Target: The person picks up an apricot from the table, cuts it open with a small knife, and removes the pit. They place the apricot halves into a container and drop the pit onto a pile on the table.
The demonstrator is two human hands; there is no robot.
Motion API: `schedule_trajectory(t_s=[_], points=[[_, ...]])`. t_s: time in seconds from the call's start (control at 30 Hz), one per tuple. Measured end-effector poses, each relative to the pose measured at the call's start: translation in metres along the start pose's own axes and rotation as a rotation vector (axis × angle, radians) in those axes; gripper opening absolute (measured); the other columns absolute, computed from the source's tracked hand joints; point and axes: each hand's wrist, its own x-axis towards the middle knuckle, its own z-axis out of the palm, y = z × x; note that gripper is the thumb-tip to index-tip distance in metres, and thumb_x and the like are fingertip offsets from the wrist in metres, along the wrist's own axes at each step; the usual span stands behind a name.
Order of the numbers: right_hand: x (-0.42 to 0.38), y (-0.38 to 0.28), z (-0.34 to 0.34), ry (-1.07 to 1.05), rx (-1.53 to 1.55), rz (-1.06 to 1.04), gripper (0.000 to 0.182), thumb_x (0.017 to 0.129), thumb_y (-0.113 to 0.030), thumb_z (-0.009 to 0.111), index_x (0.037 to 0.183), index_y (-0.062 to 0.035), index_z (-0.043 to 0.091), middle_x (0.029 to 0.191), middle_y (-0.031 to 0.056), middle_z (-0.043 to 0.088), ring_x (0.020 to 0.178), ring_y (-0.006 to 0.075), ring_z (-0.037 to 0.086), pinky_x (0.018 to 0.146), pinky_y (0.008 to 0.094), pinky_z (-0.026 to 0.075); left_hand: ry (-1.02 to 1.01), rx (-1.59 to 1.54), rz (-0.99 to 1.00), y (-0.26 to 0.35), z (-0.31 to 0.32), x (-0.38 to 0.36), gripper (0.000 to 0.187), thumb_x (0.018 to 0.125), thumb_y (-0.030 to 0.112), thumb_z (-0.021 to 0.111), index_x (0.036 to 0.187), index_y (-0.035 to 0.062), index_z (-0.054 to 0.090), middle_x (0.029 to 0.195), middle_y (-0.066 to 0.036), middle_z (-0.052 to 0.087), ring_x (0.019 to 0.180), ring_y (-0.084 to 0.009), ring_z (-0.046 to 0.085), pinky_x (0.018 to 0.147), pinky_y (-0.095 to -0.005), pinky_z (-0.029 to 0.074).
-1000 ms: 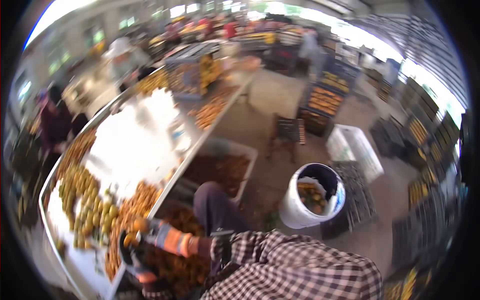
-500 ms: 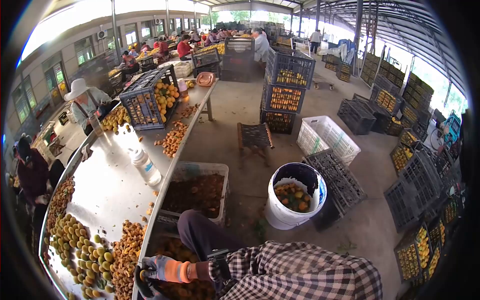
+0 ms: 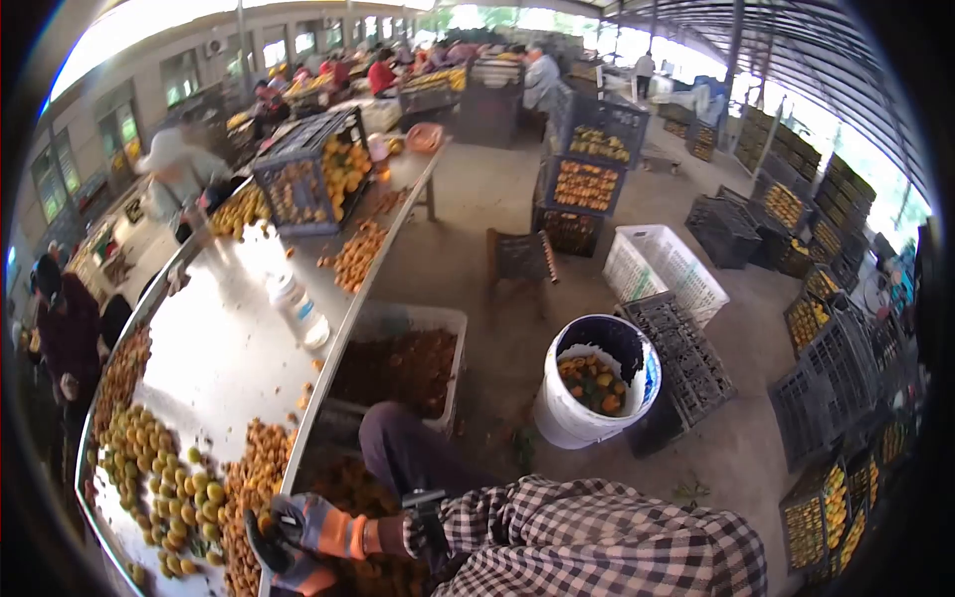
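Note:
My right hand (image 3: 326, 527), in a grey and orange glove, is closed at the table's near edge. What its fingers hold, if anything, is hidden. Just below it my left hand (image 3: 290, 565), gloved with dark fingers, curls round a small round fruit (image 3: 266, 522), yellow-orange in colour. Beside both hands, a heap of brownish-orange fruit pieces (image 3: 254, 478) lies on the metal table (image 3: 214, 338). Further left are whole greenish-yellow fruits (image 3: 164, 468). Partly under my arm, more orange-brown pieces fill a container below the table edge.
A clear bottle (image 3: 296, 308) stands on the table, near a tipped black crate (image 3: 298, 179) spilling fruit. On the floor are a tub of brown scraps (image 3: 398, 373), a white bucket (image 3: 587, 423) with fruit, a stool (image 3: 519, 259) and stacked crates (image 3: 587, 184). Co-workers sit beyond the table.
My view has shifted slightly, so the surroundings sit further right. Both hands have moved a little, and the fruit now shows higher, above the dark fingers.

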Motion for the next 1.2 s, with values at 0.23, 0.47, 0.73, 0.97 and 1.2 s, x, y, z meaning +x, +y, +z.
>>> schedule_trajectory(t_s=[0.23, 0.47, 0.73, 0.97, 1.2], points=[[0.017, 0.0, 0.006, -0.173, 0.027, -0.161, 0.011, 0.079, -0.01, 0.063, 0.088, -0.0074, 0.058, 0.072, 0.0145, 0.061, 0.064, 0.0319, 0.061, 0.056, 0.0377, 0.049, 0.297, 0.464, 0.29, 0.033, 0.034, 0.001, 0.04, 0.081, -0.012, 0.047, 0.118, -0.0033, 0.059, 0.095, -0.009, 0.064, 0.078, -0.0138, 0.058, 0.071, -0.0217, 0.048], [0.02, -0.004, 0.025, -0.152, 0.453, 0.0, 0.012, 0.08, 0.006, 0.061, 0.087, -0.0011, 0.055, 0.077, 0.0009, 0.056, 0.074, 0.0034, 0.049, 0.064, 0.0214, 0.045, 0.272, 0.5, 0.271, 0.05, 0.017, 0.018, 0.023, 0.089, -0.003, 0.055, 0.111, -0.0022, 0.062, 0.104, -0.008, 0.066, 0.093, -0.0133, 0.062, 0.083, -0.0245, 0.05], [0.076, 0.02, -0.011, -0.302, 0.238, -0.123, 0.007, 0.081, 0.003, 0.064, 0.085, -0.0008, 0.059, 0.077, -0.0009, 0.061, 0.072, 0.0044, 0.053, 0.068, 0.0213, 0.047, 0.218, 0.108, -0.104, 0.065, -0.03, 0.005, 0.026, 0.093, 0.012, 0.053, 0.116, 0.0035, 0.061, 0.095, -0.007, 0.064, 0.064, -0.0098, 0.061, 0.05, -0.0186, 0.045], [0.073, 0.002, -0.008, -0.724, -0.063, -0.117, 0.016, 0.081, -0.002, 0.066, 0.096, -0.0015, 0.06, 0.085, 0.0034, 0.063, 0.083, 0.0093, 0.061, 0.074, 0.0251, 0.052, 0.042, 0.042, -0.19, 0.065, -0.047, -0.017, 0.045, 0.083, 0.002, 0.061, 0.127, 0.0025, 0.051, 0.096, -0.003, 0.062, 0.066, -0.0041, 0.052, 0.057, -0.0162, 0.042], [0.055, -0.039, 0.004, -0.188, 0.716, 0.193, 0.014, 0.09, -0.002, 0.054, 0.104, -0.0007, 0.056, 0.069, 0.0083, 0.059, 0.035, 0.0081, 0.043, 0.032, 0.0202, 0.032, -0.036, 0.098, -0.255, 0.061, -0.026, -0.043, 0.052, 0.086, 0.034, 0.066, 0.126, 0.005, 0.051, 0.089, 0.001, 0.059, 0.062, -0.002, 0.048, 0.054, -0.015, 0.038]])
